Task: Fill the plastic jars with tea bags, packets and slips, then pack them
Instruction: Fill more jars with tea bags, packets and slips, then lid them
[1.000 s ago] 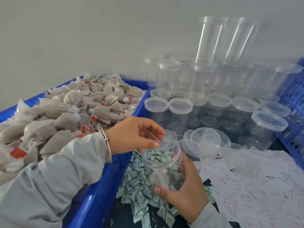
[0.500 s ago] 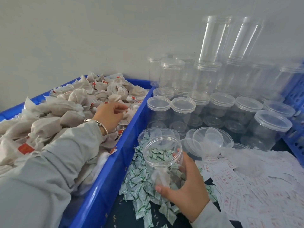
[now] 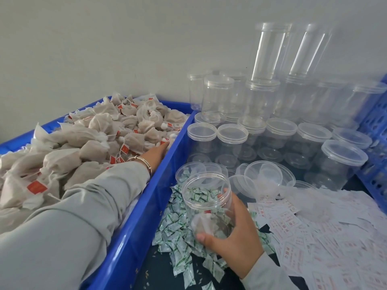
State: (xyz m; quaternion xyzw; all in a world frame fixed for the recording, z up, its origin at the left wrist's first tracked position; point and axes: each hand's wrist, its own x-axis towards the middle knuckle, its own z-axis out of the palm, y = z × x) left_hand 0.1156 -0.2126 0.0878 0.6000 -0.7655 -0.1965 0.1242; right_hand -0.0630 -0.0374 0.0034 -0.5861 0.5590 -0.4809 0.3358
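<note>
My right hand (image 3: 236,237) grips an open clear plastic jar (image 3: 206,197), tilted a little, with at least one tea bag at its bottom. My left hand (image 3: 156,152) reaches into the blue crate (image 3: 134,227) at the left, its fingers buried among the heaped tea bags (image 3: 83,143) with red tags; whether it holds one is hidden. Green-and-white packets (image 3: 178,233) lie in a pile under the jar. White slips with red print (image 3: 303,227) are spread at the right.
Many lidded clear jars (image 3: 278,139) stand stacked at the back right, with loose lids (image 3: 261,174) in front of them. A blue lattice crate (image 3: 377,132) closes the right edge. A grey wall runs behind.
My left hand left the jar's mouth, crossed into the blue crate and now digs further right among the tea bags. The right hand keeps holding the jar.
</note>
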